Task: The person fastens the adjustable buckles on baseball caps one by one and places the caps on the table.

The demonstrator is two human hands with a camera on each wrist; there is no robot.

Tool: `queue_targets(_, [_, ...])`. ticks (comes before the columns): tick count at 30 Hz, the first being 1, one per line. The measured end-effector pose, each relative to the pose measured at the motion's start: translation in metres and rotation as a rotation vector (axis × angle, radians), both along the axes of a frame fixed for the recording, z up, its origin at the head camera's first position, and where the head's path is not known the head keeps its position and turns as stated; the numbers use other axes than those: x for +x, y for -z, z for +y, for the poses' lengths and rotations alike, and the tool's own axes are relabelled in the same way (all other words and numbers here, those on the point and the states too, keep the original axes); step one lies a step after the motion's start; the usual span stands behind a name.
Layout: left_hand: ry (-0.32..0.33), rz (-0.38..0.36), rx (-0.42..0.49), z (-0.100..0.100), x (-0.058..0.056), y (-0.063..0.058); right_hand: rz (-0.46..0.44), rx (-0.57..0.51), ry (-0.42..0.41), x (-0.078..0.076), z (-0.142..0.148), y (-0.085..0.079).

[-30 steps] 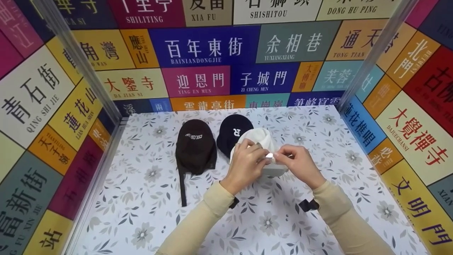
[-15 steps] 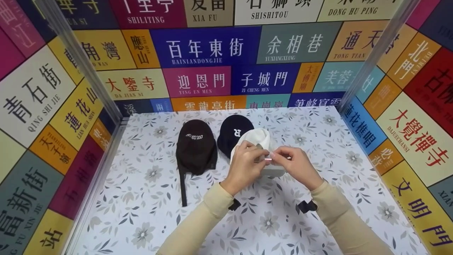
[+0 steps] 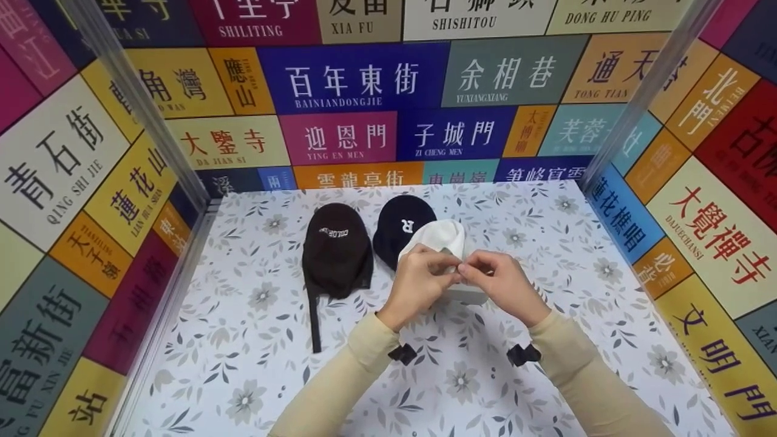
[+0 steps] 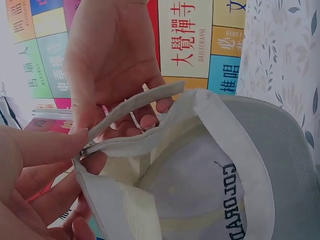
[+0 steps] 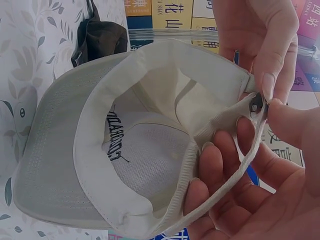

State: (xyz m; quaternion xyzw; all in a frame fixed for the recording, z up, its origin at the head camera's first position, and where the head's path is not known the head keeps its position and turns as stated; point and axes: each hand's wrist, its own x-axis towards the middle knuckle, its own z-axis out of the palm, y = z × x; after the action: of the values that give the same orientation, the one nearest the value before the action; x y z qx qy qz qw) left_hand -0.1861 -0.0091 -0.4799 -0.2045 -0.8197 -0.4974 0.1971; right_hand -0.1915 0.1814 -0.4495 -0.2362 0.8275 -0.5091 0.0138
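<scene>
A white baseball cap (image 3: pixel 438 235) is held up between both hands; its inside and grey-looking brim show in the wrist views. Dark lettering (image 5: pixel 115 135) shows through inside the crown. At the cap's back, a narrow strap (image 5: pixel 232 182) loops outward from a small dark metal buckle (image 5: pixel 256 104). My left hand (image 3: pixel 417 280) pinches the back edge at this buckle. Thumb and finger of my right hand (image 3: pixel 505 284) pinch the strap beside it, with the other fingers curled behind the strap. The fingertips of both hands meet there, so part of the buckle is hidden.
A dark brown cap (image 3: pixel 335 258) lies left on the floral tabletop (image 3: pixel 255 358), its long strap (image 3: pixel 314 325) trailing toward the front. Behind the white cap sits a navy cap (image 3: pixel 394 221) with a white R. Sign-printed panels (image 3: pixel 364 79) enclose the back and sides.
My right hand has come slightly left, and the fingertips now meet. The white strap end seen between the hands earlier is covered in the head view. The other caps stay put.
</scene>
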Motion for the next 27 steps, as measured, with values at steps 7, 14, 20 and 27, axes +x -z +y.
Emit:
queue_targets(7, [0.013, -0.044, 0.042, -0.0003, 0.0007, -0.0014, 0.000, -0.026, -0.014, 0.0038, -0.0007, -0.0029])
queue_targets(14, [-0.003, -0.099, 0.070, -0.0008, 0.0019, -0.0018, -0.003, -0.010, 0.004, 0.0064, -0.0014, -0.0013])
queue_targets(20, [0.014, -0.149, 0.133, -0.0033, 0.0039, -0.0027, 0.004, -0.023, 0.004, 0.0083, -0.0042, -0.0019])
queue_targets(27, [0.042, -0.208, 0.197, -0.0067, 0.0050, -0.0037, -0.017, -0.056, -0.009, 0.0087, -0.0058, -0.0014])
